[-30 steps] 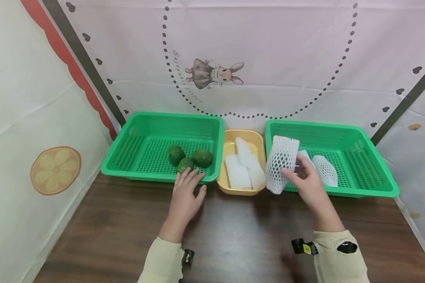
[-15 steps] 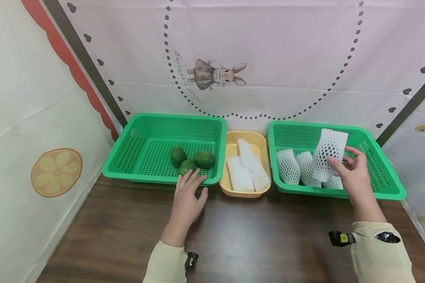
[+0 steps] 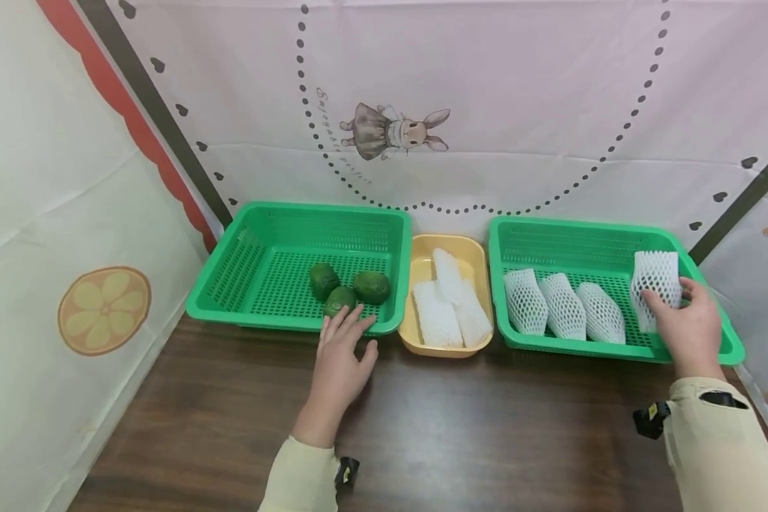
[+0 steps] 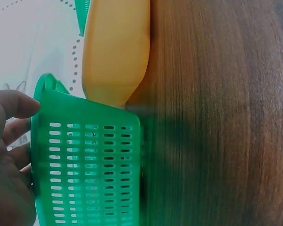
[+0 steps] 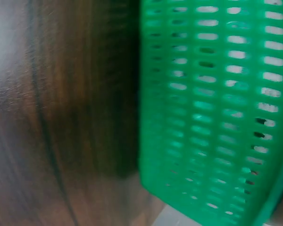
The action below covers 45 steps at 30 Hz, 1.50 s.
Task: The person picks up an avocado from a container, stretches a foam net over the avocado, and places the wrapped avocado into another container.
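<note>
My right hand (image 3: 695, 331) grips an avocado in a white foam net sleeve (image 3: 655, 277) at the right end of the right green basket (image 3: 569, 226). Three more sleeved avocados (image 3: 564, 307) lie side by side in that basket. My left hand (image 3: 342, 359) reaches over the front rim of the left green basket (image 3: 320, 208), its fingers spread and loose by the nearest bare avocado (image 3: 340, 300). Two other bare avocados, one on the left (image 3: 323, 280) and one on the right (image 3: 372, 287), lie close by. In the right wrist view only the basket's side (image 5: 212, 113) shows, not the hand's grip.
Between the baskets stands a yellow tray (image 3: 416, 245) with three flat white foam sleeves (image 3: 436, 313) in it. Brown wooden table (image 3: 461, 434) lies in front. A printed cloth (image 3: 518, 85) hangs behind the baskets.
My right hand has carried the sleeved avocado rightward, from beside the yellow tray to the right end of the right basket. My left hand has hardly moved.
</note>
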Tool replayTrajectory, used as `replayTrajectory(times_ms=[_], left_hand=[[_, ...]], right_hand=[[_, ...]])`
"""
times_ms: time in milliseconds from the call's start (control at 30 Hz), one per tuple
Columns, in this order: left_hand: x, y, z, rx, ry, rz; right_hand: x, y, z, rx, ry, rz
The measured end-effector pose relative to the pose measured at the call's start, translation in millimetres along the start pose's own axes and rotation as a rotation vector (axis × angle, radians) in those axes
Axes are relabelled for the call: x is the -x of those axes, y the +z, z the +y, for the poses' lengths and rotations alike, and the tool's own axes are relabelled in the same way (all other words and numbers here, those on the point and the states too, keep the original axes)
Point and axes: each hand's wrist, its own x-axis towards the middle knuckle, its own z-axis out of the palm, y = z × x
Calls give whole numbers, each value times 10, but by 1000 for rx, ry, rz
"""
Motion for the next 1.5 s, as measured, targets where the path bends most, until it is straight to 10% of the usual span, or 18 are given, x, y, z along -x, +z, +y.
replayTrajectory(times_ms=[767, 1500], left_hand=[[23, -53, -38, -1, -4, 2], [37, -73, -44, -18, 9, -30]], right_hand=[[-27, 165, -37, 438, -3, -171], [-11, 155, -6, 412, -127, -192]])
